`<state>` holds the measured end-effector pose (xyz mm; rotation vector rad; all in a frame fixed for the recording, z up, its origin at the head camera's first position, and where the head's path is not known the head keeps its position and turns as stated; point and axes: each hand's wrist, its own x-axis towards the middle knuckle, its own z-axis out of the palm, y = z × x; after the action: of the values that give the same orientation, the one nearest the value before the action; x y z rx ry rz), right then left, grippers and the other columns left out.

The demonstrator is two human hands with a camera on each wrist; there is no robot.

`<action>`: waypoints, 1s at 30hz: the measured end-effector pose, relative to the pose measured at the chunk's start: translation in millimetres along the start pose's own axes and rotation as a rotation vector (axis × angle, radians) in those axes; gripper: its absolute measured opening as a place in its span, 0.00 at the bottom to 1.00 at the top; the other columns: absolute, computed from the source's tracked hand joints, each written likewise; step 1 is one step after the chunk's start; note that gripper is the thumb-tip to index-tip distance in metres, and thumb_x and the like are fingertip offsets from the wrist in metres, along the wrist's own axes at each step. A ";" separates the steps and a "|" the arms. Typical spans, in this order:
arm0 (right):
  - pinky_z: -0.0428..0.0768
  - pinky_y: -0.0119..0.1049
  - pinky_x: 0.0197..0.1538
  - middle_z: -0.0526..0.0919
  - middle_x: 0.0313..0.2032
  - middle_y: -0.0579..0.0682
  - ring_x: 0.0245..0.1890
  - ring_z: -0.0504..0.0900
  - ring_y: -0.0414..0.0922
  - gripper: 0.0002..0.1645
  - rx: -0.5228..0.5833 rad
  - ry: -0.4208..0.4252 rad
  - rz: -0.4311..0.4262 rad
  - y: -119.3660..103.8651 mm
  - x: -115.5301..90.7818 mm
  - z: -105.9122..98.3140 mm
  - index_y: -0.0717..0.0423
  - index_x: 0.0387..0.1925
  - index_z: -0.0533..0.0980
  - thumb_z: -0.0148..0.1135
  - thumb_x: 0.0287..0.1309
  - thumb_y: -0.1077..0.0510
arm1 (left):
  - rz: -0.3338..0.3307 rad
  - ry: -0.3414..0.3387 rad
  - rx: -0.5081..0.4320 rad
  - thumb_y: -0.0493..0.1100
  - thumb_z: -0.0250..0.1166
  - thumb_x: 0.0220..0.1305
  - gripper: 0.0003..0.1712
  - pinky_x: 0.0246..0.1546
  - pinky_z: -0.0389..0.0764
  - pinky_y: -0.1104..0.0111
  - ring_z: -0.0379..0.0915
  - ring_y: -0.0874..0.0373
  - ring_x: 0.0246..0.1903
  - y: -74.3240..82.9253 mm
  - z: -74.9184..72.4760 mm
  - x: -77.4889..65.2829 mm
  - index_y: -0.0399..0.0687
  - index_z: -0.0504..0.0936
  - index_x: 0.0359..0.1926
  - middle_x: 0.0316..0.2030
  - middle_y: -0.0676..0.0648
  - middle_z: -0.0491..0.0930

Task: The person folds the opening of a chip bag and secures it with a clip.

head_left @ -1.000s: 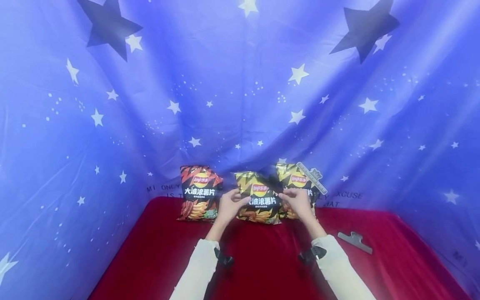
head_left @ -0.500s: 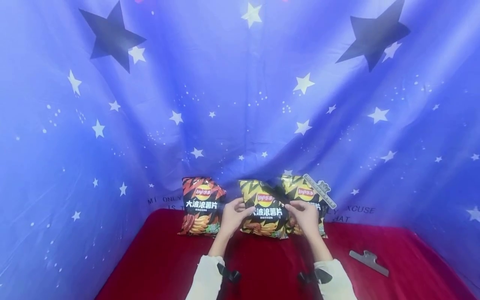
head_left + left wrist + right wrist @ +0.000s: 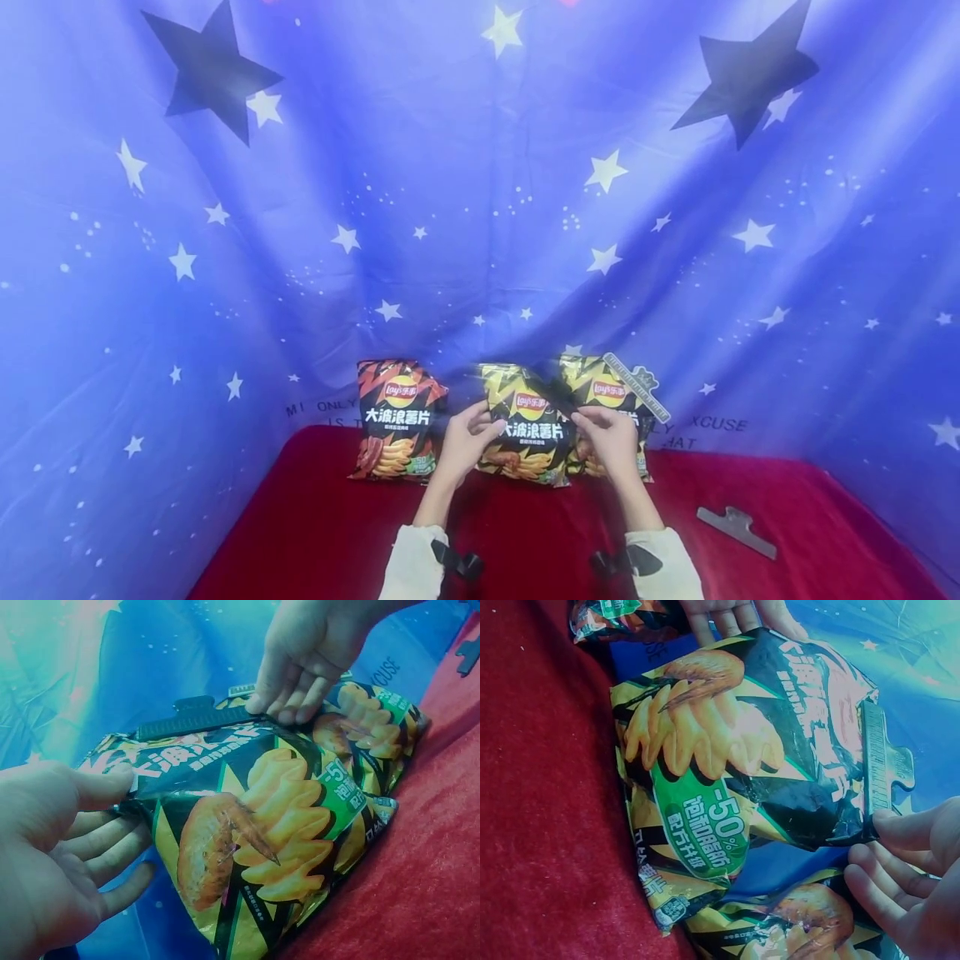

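Note:
A yellow-and-black bag of potato chips (image 3: 528,429) stands upright in the middle, between my hands. A dark clip (image 3: 877,761) grips its upper right corner. My left hand (image 3: 467,442) pinches the bag's left edge, thumb on the front, the other fingers behind. At the opposite edge my right hand (image 3: 609,437) pinches the bag where the clip ends, its thumb on the clip's tip in the right wrist view. Partly behind the right hand stands a second yellow bag (image 3: 600,387), with a light clip (image 3: 636,387) slanting across its top right corner.
A red-and-black chip bag (image 3: 397,421) stands to the left of my left hand. A loose grey clip (image 3: 737,531) lies at the right on the red cloth (image 3: 525,542). Behind the bags hangs a blue starry curtain (image 3: 450,167).
The head view has tilted, so the bags and hands appear lower in it. Both hands keep their places on the middle bag.

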<state>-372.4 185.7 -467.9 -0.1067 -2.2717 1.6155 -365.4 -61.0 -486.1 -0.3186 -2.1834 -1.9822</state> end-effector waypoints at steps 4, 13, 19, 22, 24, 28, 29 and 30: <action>0.79 0.30 0.22 0.90 0.32 0.63 0.19 0.84 0.42 0.14 -0.016 -0.004 -0.012 -1.7 3.3 4.5 0.68 0.44 0.85 0.71 0.61 0.62 | 0.036 -0.027 0.027 0.38 0.68 0.67 0.33 0.61 0.80 0.49 0.79 0.35 0.57 -1.9 -5.5 -0.1 0.27 0.70 0.68 0.56 0.26 0.80; 0.83 0.33 0.24 0.89 0.30 0.61 0.21 0.84 0.40 0.12 -0.016 0.006 -0.018 2.2 -0.7 10.0 0.68 0.43 0.85 0.70 0.61 0.63 | 0.018 0.070 0.057 0.36 0.69 0.65 0.31 0.59 0.81 0.51 0.82 0.37 0.54 -8.4 0.4 -3.6 0.27 0.73 0.66 0.54 0.28 0.82; 0.81 0.25 0.28 0.90 0.34 0.64 0.22 0.83 0.32 0.12 -0.026 0.035 -0.036 -0.3 1.1 4.5 0.68 0.44 0.85 0.69 0.62 0.63 | 0.052 0.100 0.048 0.35 0.71 0.63 0.29 0.57 0.82 0.50 0.83 0.37 0.51 -0.6 7.0 0.1 0.30 0.76 0.64 0.51 0.28 0.84; 0.81 0.25 0.27 0.90 0.34 0.64 0.22 0.84 0.34 0.12 -0.029 0.040 -0.027 -2.4 1.3 1.5 0.68 0.44 0.85 0.69 0.62 0.63 | 0.057 0.111 0.058 0.36 0.71 0.63 0.29 0.55 0.84 0.52 0.84 0.38 0.50 2.9 8.6 0.6 0.31 0.77 0.63 0.49 0.29 0.85; 0.81 0.25 0.27 0.90 0.35 0.64 0.23 0.84 0.35 0.12 -0.030 0.034 -0.018 -3.2 0.2 0.7 0.68 0.44 0.85 0.69 0.62 0.63 | 0.049 0.122 0.073 0.36 0.72 0.62 0.28 0.55 0.84 0.52 0.85 0.38 0.49 3.2 8.7 -0.3 0.31 0.78 0.62 0.48 0.30 0.86; 0.81 0.28 0.26 0.90 0.35 0.62 0.23 0.84 0.37 0.13 -0.013 0.024 0.006 -3.6 -3.9 1.1 0.68 0.45 0.85 0.69 0.62 0.62 | 0.054 0.143 0.111 0.37 0.73 0.61 0.28 0.53 0.85 0.54 0.86 0.39 0.47 2.2 6.9 -2.6 0.33 0.79 0.61 0.46 0.31 0.87; 0.82 0.30 0.25 0.90 0.34 0.62 0.22 0.85 0.38 0.13 0.005 0.022 0.011 -3.4 -4.7 1.5 0.68 0.45 0.85 0.69 0.62 0.62 | 0.053 0.141 0.105 0.38 0.73 0.61 0.28 0.52 0.86 0.54 0.86 0.40 0.47 1.7 6.4 -3.0 0.34 0.79 0.62 0.47 0.31 0.86; 0.83 0.31 0.25 0.90 0.33 0.61 0.22 0.85 0.39 0.13 0.017 0.024 0.019 -3.1 -5.8 1.5 0.68 0.45 0.85 0.70 0.62 0.62 | 0.054 0.140 0.106 0.38 0.73 0.62 0.28 0.51 0.86 0.55 0.86 0.40 0.47 1.2 5.9 -3.3 0.34 0.79 0.62 0.47 0.31 0.86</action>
<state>-367.1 181.7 -466.9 -0.1432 -2.2456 1.6339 -361.8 -55.1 -486.4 -0.2142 -2.1587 -1.7954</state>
